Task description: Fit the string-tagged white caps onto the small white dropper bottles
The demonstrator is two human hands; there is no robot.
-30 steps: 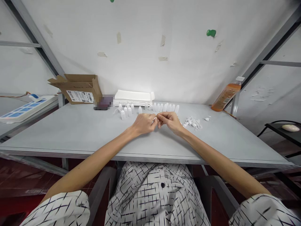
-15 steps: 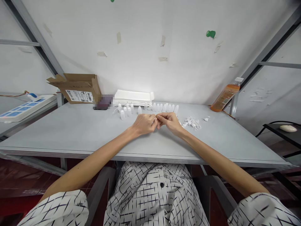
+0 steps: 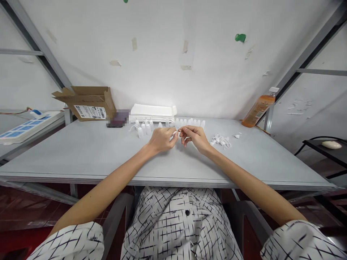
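My left hand (image 3: 162, 139) is closed around a small white bottle (image 3: 172, 136), mostly hidden by the fingers. Close beside it, my right hand (image 3: 195, 137) pinches thumb and forefinger together at the bottle's top, its other fingers loosely curled. What that pinch holds is too small to make out; a bit of white shows between the fingertips. Behind the hands, several small white bottles (image 3: 199, 123) stand in a row. To the left is a group of similar bottles with thin tips (image 3: 140, 133). Right of my right hand lies a pile of small white caps (image 3: 221, 141).
White trays (image 3: 151, 109) are stacked against the wall, beside a dark, partly blurred phone (image 3: 121, 119) and an open cardboard box (image 3: 90, 103). An orange drink bottle (image 3: 258, 110) leans at the back right. Loose white bits (image 3: 237, 136) lie on the grey table (image 3: 89, 155).
My hands have moved slightly up and apart at the fingertips. The right hand's lower fingers have loosened, and a bit of white now shows between the hands. The view has shifted slightly.
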